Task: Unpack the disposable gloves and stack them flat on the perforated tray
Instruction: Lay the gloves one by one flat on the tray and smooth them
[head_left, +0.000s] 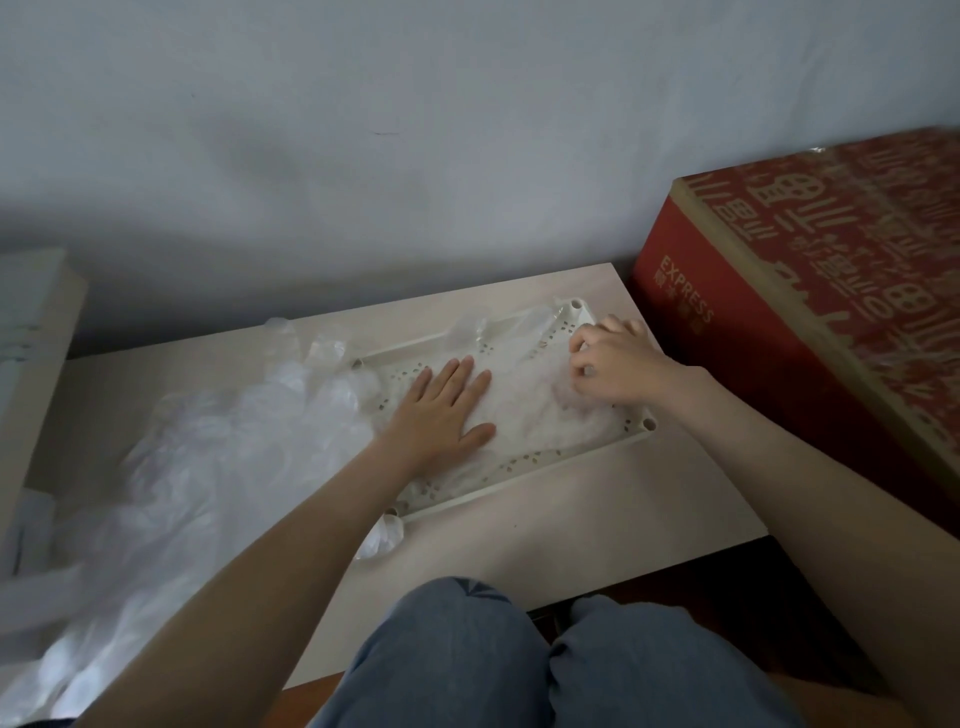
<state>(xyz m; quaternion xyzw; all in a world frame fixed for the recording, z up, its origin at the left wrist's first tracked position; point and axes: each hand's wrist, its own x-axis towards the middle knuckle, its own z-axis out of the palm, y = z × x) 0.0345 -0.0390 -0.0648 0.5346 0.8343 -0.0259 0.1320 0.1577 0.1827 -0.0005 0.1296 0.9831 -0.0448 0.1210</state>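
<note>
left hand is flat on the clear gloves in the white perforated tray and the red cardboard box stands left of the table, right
No: the head view shows the red cardboard box right of the pale wooden table, not left. The left hand does lie flat on the thin clear plastic gloves in the white perforated plastic tray.

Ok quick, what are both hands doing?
Left hand: open, pressing flat on the gloves.
Right hand: fingers curled, pinching the gloves.

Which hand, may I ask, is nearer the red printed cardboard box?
Right. The right hand is over the white perforated tray at its end beside the box; the left hand lies flat mid-tray.
</note>
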